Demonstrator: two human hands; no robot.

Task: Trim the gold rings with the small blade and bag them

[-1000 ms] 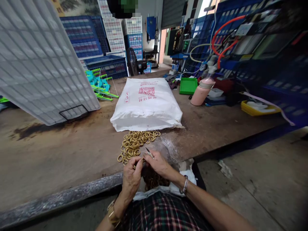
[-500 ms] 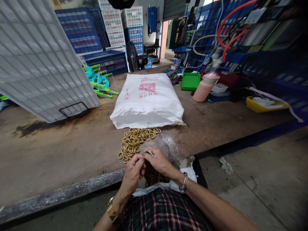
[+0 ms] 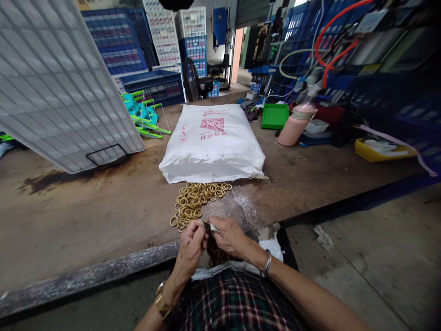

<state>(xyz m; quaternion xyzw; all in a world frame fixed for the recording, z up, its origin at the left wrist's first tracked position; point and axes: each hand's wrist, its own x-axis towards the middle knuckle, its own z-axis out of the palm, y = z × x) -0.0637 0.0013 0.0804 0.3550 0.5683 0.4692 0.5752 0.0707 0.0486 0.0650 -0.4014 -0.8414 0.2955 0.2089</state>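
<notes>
Lowered since the earlier frame, a small tool point(image 3: 214, 228) is clamped in the right hand point(image 3: 231, 236); the left hand point(image 3: 190, 243) is pinched together, contents hidden. Gold rings point(image 3: 191, 201) are heaped near the front edge of the worktop point(image 3: 103, 225); darker rings point(image 3: 217, 255), seemingly unworked, are seen below.

- On the table point(image 3: 103, 220) before me, rings point(image 3: 188, 202) lie in front of a sack point(image 3: 210, 149).
- Left of it, a crate point(image 3: 65, 87); right, a bottle point(image 3: 294, 128).
- Below my right hand point(image 3: 229, 236), more rings point(image 3: 217, 258).
</notes>
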